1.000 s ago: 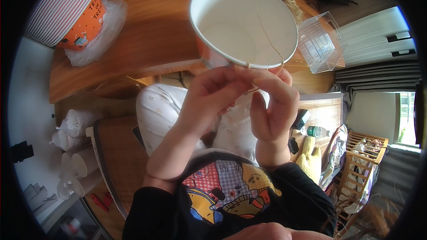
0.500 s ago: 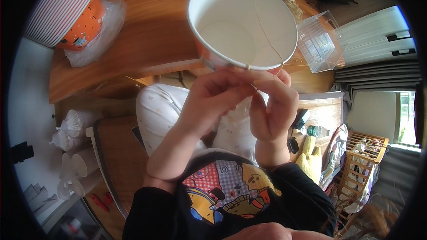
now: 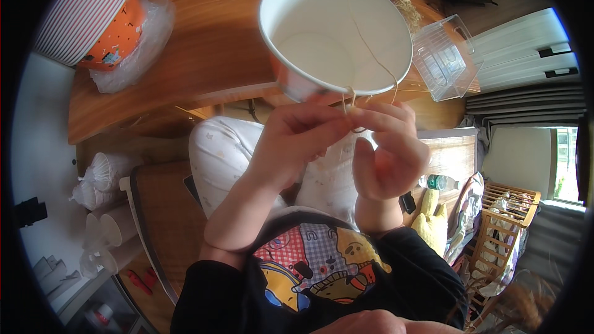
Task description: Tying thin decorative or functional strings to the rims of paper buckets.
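A large white paper cup (image 3: 334,31) with an orange outside is tipped toward me above the wooden table's near edge. A thin tan string (image 3: 365,43) runs across its mouth and down over the rim. My left hand (image 3: 297,142) and my right hand (image 3: 387,148) meet just below the rim, both pinching the string's end between fingertips. The cup's lower wall is partly hidden behind my left fingers.
On the wooden table (image 3: 210,49) stand a striped cup stack in a plastic bag (image 3: 93,18) at far left and a clear plastic box (image 3: 445,59) at right, beside loose straw. Bagged white cups (image 3: 102,176) lie on the floor at left. A wooden rack (image 3: 501,229) stands at right.
The cup has tilted slightly and my fingertips have shifted a little on the string below the rim; both hands stay in the same place.
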The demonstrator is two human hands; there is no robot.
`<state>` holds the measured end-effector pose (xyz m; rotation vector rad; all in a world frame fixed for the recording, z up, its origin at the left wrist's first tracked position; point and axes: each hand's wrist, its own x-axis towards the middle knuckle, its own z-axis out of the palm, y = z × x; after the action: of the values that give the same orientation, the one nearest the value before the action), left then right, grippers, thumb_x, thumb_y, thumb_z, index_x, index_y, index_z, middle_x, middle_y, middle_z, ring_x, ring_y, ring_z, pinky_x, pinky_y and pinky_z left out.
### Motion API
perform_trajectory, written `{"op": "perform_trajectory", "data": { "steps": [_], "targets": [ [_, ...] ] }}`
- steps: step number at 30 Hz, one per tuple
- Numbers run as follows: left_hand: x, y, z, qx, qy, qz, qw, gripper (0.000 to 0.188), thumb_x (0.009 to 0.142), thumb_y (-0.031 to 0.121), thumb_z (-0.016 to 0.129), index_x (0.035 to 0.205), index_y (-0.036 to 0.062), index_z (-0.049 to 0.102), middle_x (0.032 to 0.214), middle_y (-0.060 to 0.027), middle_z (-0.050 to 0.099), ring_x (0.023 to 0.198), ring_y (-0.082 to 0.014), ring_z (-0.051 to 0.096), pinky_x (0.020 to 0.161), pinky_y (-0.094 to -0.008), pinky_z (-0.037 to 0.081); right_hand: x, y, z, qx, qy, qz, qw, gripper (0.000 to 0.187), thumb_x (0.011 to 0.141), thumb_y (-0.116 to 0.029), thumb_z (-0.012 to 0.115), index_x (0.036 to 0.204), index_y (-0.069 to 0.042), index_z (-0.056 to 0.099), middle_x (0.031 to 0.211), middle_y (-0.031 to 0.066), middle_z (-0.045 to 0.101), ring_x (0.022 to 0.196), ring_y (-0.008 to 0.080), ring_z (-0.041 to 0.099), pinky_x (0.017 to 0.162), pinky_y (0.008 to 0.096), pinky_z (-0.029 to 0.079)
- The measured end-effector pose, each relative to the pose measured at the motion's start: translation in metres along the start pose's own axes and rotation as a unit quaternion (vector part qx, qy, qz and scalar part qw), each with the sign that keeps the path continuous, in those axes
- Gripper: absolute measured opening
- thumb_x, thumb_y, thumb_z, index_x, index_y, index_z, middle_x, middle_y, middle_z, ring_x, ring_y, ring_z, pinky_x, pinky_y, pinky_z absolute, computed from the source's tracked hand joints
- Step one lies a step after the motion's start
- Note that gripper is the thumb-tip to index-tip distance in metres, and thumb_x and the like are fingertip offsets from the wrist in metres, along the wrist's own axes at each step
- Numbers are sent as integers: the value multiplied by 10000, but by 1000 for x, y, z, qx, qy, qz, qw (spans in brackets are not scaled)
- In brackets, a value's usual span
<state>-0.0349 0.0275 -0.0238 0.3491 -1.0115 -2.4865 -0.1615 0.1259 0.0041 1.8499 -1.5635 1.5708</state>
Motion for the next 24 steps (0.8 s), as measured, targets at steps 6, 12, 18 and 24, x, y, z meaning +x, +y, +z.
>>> {"op": "perform_trajectory", "data": {
  "steps": [6,12,18,24],
  "targets": [
    [1,0,1,-3,3,-3,1000,164,883,116,701,1010,20,743,1093,-22,685,660,-27,536,550,-168,397,-4,-1,-2,-40,40,-5,998,295,655,69,740,805,-101,551,981,58,733,866,246,672,762,369,457],
    [1,0,-1,-4,-8,-5,1000,161,892,142,706,1004,34,747,763,-2,664,623,-43,547,554,-175,416,1,-11,-4,-122,4,42,992,332,638,30,816,774,-117,550,906,31,740,828,230,672,713,356,445],
    [-1,1,-3,-40,-6,-17,999,171,905,164,697,1013,40,745,754,-2,660,634,-45,566,545,-174,414,-2,-9,-5,-107,6,60,992,331,631,41,814,774,-110,555,899,27,737,803,207,630,694,332,439],
    [5,3,16,49,49,18,997,185,946,133,615,998,-23,699,603,32,550,470,-20,383,435,-190,266,-9,0,4,-27,62,71,995,306,674,90,756,780,-98,539,904,42,728,737,189,541,663,286,425]
  ]
}}
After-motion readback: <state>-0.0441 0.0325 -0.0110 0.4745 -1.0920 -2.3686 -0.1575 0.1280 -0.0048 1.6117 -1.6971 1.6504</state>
